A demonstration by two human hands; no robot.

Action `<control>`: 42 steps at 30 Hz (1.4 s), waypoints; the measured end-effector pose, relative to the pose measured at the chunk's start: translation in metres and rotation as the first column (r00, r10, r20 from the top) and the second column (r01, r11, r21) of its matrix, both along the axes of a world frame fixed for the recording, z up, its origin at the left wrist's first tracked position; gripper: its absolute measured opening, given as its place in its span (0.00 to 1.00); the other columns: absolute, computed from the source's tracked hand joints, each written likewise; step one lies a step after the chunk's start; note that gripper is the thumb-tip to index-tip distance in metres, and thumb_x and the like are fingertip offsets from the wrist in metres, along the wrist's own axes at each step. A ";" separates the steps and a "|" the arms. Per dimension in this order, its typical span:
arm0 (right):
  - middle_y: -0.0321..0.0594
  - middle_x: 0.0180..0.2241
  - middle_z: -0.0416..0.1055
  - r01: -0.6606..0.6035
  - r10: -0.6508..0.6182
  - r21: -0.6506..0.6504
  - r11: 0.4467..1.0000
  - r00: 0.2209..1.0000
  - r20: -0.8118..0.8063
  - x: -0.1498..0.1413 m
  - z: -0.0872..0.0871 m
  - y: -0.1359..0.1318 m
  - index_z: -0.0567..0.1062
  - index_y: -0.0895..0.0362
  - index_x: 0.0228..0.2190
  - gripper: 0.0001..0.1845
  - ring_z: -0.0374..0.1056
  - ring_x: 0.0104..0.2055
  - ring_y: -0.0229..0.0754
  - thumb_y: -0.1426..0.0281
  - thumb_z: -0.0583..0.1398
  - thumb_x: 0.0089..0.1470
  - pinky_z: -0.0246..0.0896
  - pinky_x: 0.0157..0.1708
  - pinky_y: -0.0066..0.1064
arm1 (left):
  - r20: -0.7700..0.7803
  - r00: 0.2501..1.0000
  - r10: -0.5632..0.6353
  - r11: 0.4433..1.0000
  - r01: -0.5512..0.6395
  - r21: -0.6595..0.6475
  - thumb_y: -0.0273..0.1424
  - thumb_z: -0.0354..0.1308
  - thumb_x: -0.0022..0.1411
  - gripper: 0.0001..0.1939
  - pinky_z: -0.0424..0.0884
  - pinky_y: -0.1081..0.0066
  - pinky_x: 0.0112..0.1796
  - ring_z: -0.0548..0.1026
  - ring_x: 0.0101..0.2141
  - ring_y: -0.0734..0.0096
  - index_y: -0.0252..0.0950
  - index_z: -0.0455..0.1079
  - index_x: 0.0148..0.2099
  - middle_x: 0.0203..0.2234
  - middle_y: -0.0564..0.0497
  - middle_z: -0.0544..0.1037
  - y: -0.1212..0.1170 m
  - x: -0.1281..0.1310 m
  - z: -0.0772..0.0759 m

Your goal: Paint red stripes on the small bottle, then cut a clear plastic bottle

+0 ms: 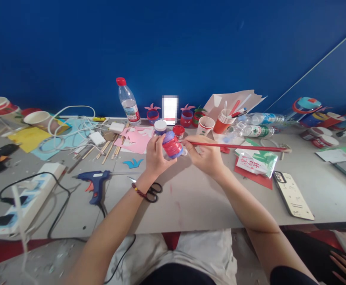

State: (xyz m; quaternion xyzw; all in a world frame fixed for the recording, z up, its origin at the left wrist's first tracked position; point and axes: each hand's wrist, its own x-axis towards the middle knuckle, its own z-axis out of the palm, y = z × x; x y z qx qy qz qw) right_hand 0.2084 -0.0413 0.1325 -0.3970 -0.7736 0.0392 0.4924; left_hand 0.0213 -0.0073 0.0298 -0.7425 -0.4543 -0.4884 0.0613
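Jar (172,145), red and blue

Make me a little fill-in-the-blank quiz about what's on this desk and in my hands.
The painted cup is in the ____ hand.
The right hand holds a long brush with a ____ handle.
The scissors have ____ handles.
The phone lies to the ____ of the blue glue gun.
Missing words: left; red; black; right.
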 end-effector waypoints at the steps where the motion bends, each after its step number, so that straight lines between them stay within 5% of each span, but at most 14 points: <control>1: 0.42 0.31 0.80 -0.012 0.011 -0.009 1.000 1.000 -0.004 -0.001 0.001 -0.002 0.79 0.54 0.33 0.10 0.75 0.33 0.45 0.70 0.58 0.62 0.70 0.34 0.36 | -0.003 1.000 0.003 1.000 -0.003 0.004 0.35 0.70 0.43 0.49 0.68 0.49 0.56 0.68 0.55 0.45 0.34 0.54 0.65 0.52 0.37 0.68 0.000 0.000 0.000; 11: 0.40 0.30 0.81 -0.127 0.111 -0.152 0.980 0.987 -0.113 -0.005 0.008 -0.004 0.79 0.56 0.27 0.13 0.73 0.28 0.40 0.69 0.58 0.61 0.69 0.28 0.31 | -0.026 0.999 0.029 0.996 -0.027 0.083 0.37 0.70 0.44 0.48 0.69 0.51 0.54 0.70 0.53 0.47 0.34 0.55 0.65 0.50 0.37 0.68 -0.001 0.001 0.004; 24: 0.40 0.30 0.81 0.063 -0.063 -0.087 0.994 0.998 -0.006 0.013 0.007 0.012 0.80 0.55 0.28 0.13 0.75 0.31 0.44 0.70 0.58 0.61 0.71 0.32 0.34 | 0.036 0.997 0.069 0.997 -0.067 -0.048 0.40 0.72 0.41 0.48 0.67 0.51 0.56 0.68 0.54 0.45 0.35 0.59 0.63 0.52 0.37 0.68 0.000 0.000 0.002; 37: 0.42 0.32 0.82 -0.167 0.161 -0.154 0.974 0.986 -0.047 -0.001 0.003 0.001 0.80 0.57 0.29 0.12 0.77 0.33 0.44 0.72 0.58 0.61 0.72 0.34 0.33 | -0.019 0.991 0.131 0.985 -0.132 -0.109 0.44 0.69 0.43 0.47 0.65 0.49 0.54 0.69 0.51 0.43 0.32 0.61 0.63 0.48 0.37 0.70 -0.001 0.004 0.003; 42: 0.42 0.31 0.82 -0.157 0.147 -0.184 0.970 0.987 -0.064 -0.002 0.006 0.003 0.80 0.57 0.27 0.12 0.76 0.30 0.43 0.72 0.58 0.59 0.72 0.33 0.33 | -0.035 0.990 0.134 0.986 -0.136 -0.093 0.45 0.69 0.43 0.47 0.65 0.51 0.54 0.69 0.51 0.45 0.32 0.61 0.63 0.48 0.37 0.70 0.000 0.003 0.002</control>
